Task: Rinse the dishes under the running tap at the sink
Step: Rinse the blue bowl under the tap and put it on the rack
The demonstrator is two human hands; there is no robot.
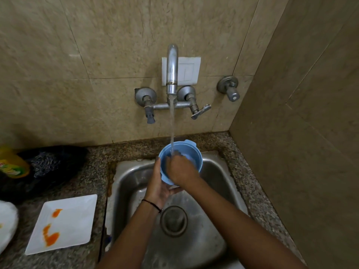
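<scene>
A light blue plastic bowl (pixel 191 152) is held over the steel sink (pixel 217 171), right under the stream from the wall tap (pixel 172 68). My left hand (pixel 158 184) cups the bowl from below and on its left side. My right hand (pixel 179 168) reaches into the bowl, fingers against its inner wall where the water lands. A white square plate (pixel 75 216) with orange stains lies on the counter left of the sink.
A yellow bottle (pixel 11 162) and a dark scrubber (pixel 45 164) sit at the back left of the granite counter (pixel 91 171). Part of a white object (pixel 6 224) shows at the left edge. A tiled wall (pixel 301 133) closes in on the right.
</scene>
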